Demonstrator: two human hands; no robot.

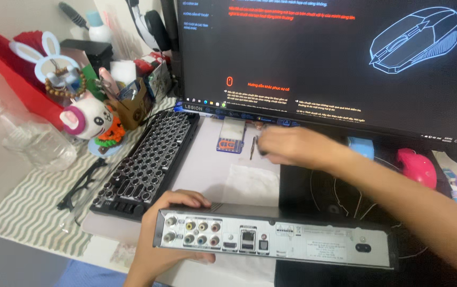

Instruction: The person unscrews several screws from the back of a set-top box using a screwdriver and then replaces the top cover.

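A grey set-top box [292, 239] stands near me with its rear port panel facing the camera. My left hand [164, 234] grips its left end, thumb on top and fingers underneath. My right hand [292, 148] reaches across the desk toward the monitor base, fingers pinched by a slim dark screwdriver [252, 148] lying on the white mat. Whether the fingers hold it is blurred. A small blue and white tool case [231, 135] lies just left of the screwdriver.
A black round-key keyboard [143, 165] lies angled at left. A large monitor [324, 58] fills the back. A pink mouse [417, 166] sits on the black mat at right. Toys, a plastic bottle [31, 138] and black glasses [79, 186] crowd the left.
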